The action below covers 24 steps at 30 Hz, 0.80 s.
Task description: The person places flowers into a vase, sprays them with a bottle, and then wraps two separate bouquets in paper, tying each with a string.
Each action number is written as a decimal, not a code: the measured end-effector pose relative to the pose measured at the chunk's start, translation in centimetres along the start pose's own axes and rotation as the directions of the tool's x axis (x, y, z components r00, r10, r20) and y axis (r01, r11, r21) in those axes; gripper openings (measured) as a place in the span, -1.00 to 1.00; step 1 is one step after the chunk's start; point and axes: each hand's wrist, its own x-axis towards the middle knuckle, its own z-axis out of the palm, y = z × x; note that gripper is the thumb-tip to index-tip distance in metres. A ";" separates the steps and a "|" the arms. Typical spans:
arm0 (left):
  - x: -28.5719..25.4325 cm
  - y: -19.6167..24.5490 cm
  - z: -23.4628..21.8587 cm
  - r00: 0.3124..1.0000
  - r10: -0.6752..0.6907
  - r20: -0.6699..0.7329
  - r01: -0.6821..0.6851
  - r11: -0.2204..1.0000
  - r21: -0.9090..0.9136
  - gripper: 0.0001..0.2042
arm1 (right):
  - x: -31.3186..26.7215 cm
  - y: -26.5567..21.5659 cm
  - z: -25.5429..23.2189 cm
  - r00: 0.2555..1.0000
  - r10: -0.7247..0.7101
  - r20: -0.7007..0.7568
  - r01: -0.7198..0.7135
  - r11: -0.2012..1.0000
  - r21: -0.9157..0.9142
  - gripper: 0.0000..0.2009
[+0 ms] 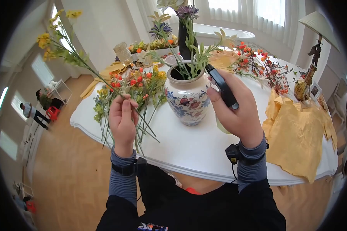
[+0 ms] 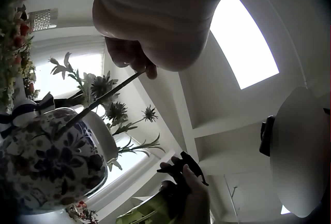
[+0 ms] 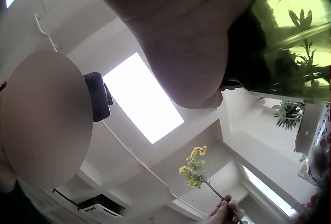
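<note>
In the head view, the white flower [image 1: 171,4] is cut off by the top edge, and the stems inside the vase [image 1: 187,96] are hidden below its rim. The right hand [image 1: 237,106] hides most of the green bottle [image 1: 222,126], and the left hand [image 1: 122,125] covers part of the yellow flower's stem [image 1: 98,75]. At far left, the standing person [image 1: 29,110] is too small for detail. In the right wrist view, the bottle runs off the right edge
</note>
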 end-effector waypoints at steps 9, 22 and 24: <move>9.5 4.6 9.1 0.915 0.351 0.199 -0.377 0.919 0.113 -0.82 | 0.0 -0.5 -1.0 0.999 -0.012 -0.047 0.013 1.000 0.025 -0.66; 9.3 0.1 12.7 0.874 0.264 0.409 -0.483 0.566 0.668 -0.79 | 0.0 -0.3 -1.7 0.986 -0.008 -0.169 0.032 0.990 0.137 -0.66; 8.5 0.2 12.8 0.866 0.216 0.452 -0.496 0.493 0.715 -0.75 | 0.0 -0.5 -1.8 0.985 0.007 -0.172 0.016 0.991 0.131 -0.67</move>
